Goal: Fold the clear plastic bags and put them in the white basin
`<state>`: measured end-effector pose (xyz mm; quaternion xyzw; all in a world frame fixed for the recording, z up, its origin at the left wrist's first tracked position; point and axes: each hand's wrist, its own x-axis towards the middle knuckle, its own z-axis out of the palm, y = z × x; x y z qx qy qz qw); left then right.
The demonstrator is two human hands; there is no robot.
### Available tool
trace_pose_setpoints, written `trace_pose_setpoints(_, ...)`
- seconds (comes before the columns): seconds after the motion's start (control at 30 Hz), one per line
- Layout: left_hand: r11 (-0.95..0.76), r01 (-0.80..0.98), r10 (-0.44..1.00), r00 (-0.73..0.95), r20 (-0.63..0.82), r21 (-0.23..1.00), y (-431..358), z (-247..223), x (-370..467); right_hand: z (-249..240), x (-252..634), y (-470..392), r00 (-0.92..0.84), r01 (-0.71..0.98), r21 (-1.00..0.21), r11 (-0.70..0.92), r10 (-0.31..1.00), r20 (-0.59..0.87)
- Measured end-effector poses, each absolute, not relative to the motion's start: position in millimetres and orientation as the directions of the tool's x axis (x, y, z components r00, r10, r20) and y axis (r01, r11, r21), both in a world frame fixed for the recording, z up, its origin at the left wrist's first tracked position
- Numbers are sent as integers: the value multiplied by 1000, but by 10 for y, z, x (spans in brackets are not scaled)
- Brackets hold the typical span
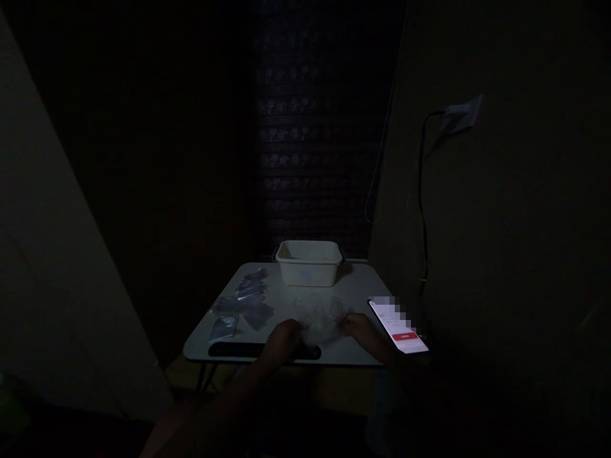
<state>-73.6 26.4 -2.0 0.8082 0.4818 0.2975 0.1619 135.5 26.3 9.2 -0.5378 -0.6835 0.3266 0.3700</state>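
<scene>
Between my two hands a clear plastic bag (317,327) is stretched above the front middle of the small white table (291,302). My left hand (285,337) pinches its left side, close to the black slot in the tabletop. At the opposite side my right hand (357,326) is closed on the bag too. The dim light blurs the bag's outline, and I cannot tell whether anything is inside it. Several flat clear plastic bags (255,312) lie in a loose pile on the left of the table, one of them apart near the front.
A white plastic tub (308,273) with dark handles stands at the table's back. At the right edge a lit phone (398,327) lies at an angle. A black cable (422,203) hangs from a wall socket (463,114) on the right. Dark blinds (305,133) cover the back.
</scene>
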Motion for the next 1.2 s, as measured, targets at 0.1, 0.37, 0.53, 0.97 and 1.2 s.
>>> trace_pose_setpoints(0.1, -386, 629, 922, 262, 284, 675, 263, -7, -708, 108, 1349, 279, -147, 366, -916, 163, 982, 116)
trace_pose_setpoints(0.37, -72, 235, 996, 65, 58, 969, 329, -57, -626, 168, 1321, 336, -24, 228, -973, 18, 1000, 13)
trace_pose_setpoints(0.53, 1, 115, 1000, 22, -3, 993, 379, -127, -615, 72, 1363, 423, 18, 255, -967, 19, 1000, 25)
trace_pose_setpoints(0.97, 84, 343, 996, -39, -75, 935, 421, -116, -590, 40, 1378, 418, 90, 373, -925, -77, 995, -47)
trace_pose_setpoints(1.2, 75, 299, 996, -77, -54, 951, 366, -45, -564, 91, 1364, 360, 155, 354, -918, -177, 979, -129)
